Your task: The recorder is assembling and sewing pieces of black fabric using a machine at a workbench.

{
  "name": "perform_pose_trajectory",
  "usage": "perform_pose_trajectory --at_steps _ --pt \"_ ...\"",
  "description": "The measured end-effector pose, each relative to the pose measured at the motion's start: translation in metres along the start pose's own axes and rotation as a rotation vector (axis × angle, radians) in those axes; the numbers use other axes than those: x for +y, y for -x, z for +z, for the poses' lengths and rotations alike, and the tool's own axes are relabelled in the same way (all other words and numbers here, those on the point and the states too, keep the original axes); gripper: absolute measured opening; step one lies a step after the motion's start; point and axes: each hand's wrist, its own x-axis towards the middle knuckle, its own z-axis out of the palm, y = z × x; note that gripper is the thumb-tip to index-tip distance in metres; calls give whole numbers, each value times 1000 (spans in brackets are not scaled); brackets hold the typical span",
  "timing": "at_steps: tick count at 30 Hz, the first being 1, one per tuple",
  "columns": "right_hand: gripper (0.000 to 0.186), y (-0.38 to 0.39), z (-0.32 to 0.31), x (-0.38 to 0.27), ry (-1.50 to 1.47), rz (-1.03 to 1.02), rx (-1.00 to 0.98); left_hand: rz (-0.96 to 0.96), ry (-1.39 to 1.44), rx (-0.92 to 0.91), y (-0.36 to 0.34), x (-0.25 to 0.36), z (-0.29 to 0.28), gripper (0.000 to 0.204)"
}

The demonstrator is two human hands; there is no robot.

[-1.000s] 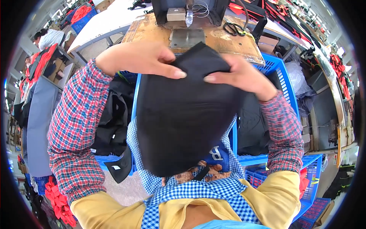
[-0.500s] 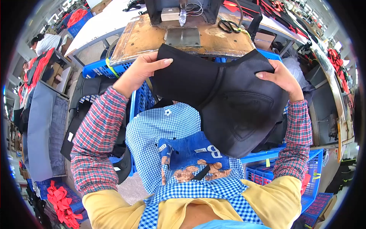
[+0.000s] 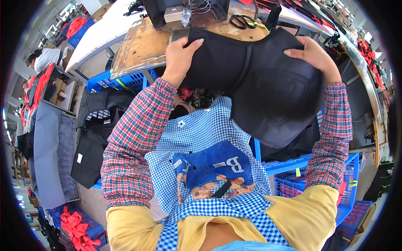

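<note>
I hold up a black padded panel [image 3: 276, 92] with a curved top edge and a moulded or stitched shape on its right part. My left hand [image 3: 182, 54] pinches its upper left corner. My right hand [image 3: 310, 56] grips the upper right corner, thumb on the near face. The panel's top reaches the front of a worn wooden machine board [image 3: 132, 48], covering some of a metal plate there. On that board stand a dark machine housing [image 3: 157, 12] and black-handled scissors [image 3: 240, 21]. My checked apron [image 3: 201, 125] lies below the panel.
Blue crates [image 3: 100, 81] with black pieces [image 3: 88, 159] flank me. Red fabric [image 3: 73, 226] fills a crate at lower left. White tables [image 3: 92, 46] stand behind. A co-worker in white [image 3: 44, 60] is at far left. A grey padded board [image 3: 48, 154] stands left.
The panel has spread out from a compact, hanging shape, my hands moving apart to its corners. Both hands and panel have then moved up and right, toward the machine board.
</note>
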Motion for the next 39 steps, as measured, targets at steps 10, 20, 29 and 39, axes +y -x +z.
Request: perform_pose_trajectory --at_steps 10,20,29,39 --pt "39 -36 -22 -7 394 -94 41 -145 248 57 -24 -9 7 22" --pt "44 -25 -10 -13 449 -57 147 -150 216 64 -28 -9 1 23" --pt "41 -31 -10 -6 380 -16 -13 -152 214 51 -27 -7 -2 23" --pt "38 -25 -10 7 241 -96 -8 -145 228 41 -21 3 4 23"
